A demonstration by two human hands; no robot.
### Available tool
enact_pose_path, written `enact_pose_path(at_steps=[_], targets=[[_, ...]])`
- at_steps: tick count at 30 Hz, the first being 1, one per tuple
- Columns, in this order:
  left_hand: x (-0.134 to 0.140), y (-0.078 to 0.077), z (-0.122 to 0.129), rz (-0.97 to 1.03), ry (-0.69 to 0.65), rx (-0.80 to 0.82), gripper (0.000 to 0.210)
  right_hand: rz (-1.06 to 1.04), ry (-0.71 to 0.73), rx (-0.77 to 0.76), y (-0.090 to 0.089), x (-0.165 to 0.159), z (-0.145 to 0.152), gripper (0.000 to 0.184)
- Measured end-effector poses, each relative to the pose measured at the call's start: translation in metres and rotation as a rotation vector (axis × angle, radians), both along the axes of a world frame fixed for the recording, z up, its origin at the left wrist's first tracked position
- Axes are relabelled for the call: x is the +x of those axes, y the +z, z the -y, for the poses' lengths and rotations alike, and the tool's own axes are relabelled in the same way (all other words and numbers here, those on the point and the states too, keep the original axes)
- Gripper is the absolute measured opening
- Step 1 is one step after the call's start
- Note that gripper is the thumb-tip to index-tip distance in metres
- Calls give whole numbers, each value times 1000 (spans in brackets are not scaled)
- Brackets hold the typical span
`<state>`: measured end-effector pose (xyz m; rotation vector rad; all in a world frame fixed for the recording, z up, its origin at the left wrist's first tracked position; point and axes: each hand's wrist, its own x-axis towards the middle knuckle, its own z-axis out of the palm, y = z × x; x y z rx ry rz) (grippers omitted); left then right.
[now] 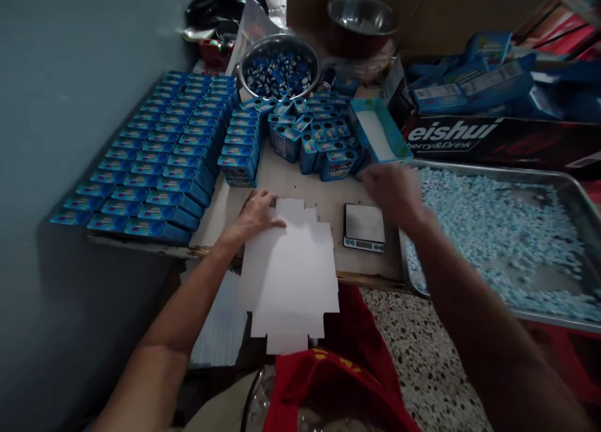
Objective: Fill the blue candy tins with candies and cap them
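A flat white cardboard box blank (291,263) with notched edges lies over the table's front edge, its near end hanging toward my lap. At its upper left corner is my left hand (257,214), thumb on the white face and fingers curled at the edge, gripping it. My right hand (394,194) is smeared by motion over the space between the small digital scale (365,225) and the open blue tray box (406,150). Whether its fingers hold anything cannot be made out. The scale's plate carries nothing visible.
Rows of blue cartons (159,163) fill the left side, with more small blue boxes (339,164) mid-table. Behind them sits a metal bowl (315,62) of blue-and-white pieces. At right are a metal tray (558,176) of pale blue pieces and a black carton (516,141).
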<state>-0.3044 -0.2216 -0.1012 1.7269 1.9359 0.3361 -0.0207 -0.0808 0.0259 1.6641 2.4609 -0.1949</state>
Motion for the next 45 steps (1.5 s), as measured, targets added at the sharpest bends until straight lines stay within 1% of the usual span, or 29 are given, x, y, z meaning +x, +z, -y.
enact_pose_path(at_steps=[1, 3, 5, 7, 9, 10, 11, 12, 13, 15, 17, 18, 20, 22, 23, 25, 26, 27, 29, 30, 31, 32, 33, 35, 37, 39, 40, 43, 45], targets=[[-1, 1, 1, 28, 20, 21, 70, 26, 41, -91, -13, -6, 23, 44], [-2, 3, 3, 72, 52, 82, 73, -20, 120, -204, -40, -16, 60, 34], [0, 5, 6, 91, 83, 162, 70, -143, 193, -253, -64, -23, 83, 29], [3, 7, 8, 109, 145, 248, 57, -266, 222, -236, -82, -24, 95, 35], [6, 11, 9, 179, 234, 306, 34, -381, 184, -213, -92, -21, 99, 49], [6, 15, 10, 246, 279, 321, 27, -454, 150, -223, -94, -18, 99, 58], [5, 20, 9, 336, 314, 325, 23, -541, 109, -254, -94, -15, 99, 66], [3, 26, 9, 440, 335, 320, 23, -639, 62, -306, -93, -12, 98, 70], [-1, 34, 8, 547, 341, 315, 26, -744, 4, -384, -90, -10, 97, 71], [-10, 49, 7, 722, 326, 304, 30, -967, -155, -615, -83, -7, 96, 63], [-18, 61, 10, 872, 296, 242, 34, -1180, -382, -852, -75, -7, 97, 60], [-20, 65, 13, 963, 304, 209, 38, -1273, -503, -937, -71, -9, 98, 62], [-16, 65, 26, 1183, 371, 142, 52, -1393, -691, -1039, -64, -12, 102, 69], [-4, 58, 47, 1378, 508, 96, 62, -1429, -789, -1092, -60, -16, 107, 72], [4, 53, 58, 1432, 592, 77, 62, -1428, -815, -1108, -60, -18, 109, 71], [22, 43, 78, 1466, 748, 19, 51, -1399, -838, -1103, -63, -21, 114, 69], [30, 40, 85, 1466, 804, 6, 45, -1364, -819, -1069, -66, -23, 117, 67], [37, 39, 90, 1462, 837, 9, 41, -1303, -769, -1005, -69, -24, 119, 62], [48, 40, 92, 1451, 841, 53, 44, -1105, -577, -806, -76, -27, 123, 46], [52, 42, 91, 1417, 810, 81, 47, -987, -454, -682, -78, -29, 124, 35], [55, 45, 88, 1342, 765, 116, 47, -864, -335, -566, -79, -31, 125, 27], [57, 47, 85, 1223, 708, 150, 45, -746, -231, -475, -78, -33, 124, 23], [58, 49, 82, 1075, 647, 167, 41, -639, -142, -416, -76, -37, 124, 24], [60, 50, 77, 787, 548, 152, 32, -439, -6, -364, -68, -44, 122, 29], [61, 48, 74, 633, 501, 108, 25, -266, 118, -353, -57, -53, 122, 33], [64, 43, 74, 605, 494, 99, 25, -141, 224, -344, -48, -62, 122, 35], [67, 40, 74, 607, 512, 120, 25, -97, 255, -345, -45, -66, 123, 36], [75, 33, 76, 626, 602, 197, 21, -34, 269, -347, -41, -75, 124, 38], [81, 30, 77, 654, 624, 249, 24, -64, 247, -337, -43, -76, 124, 38]])
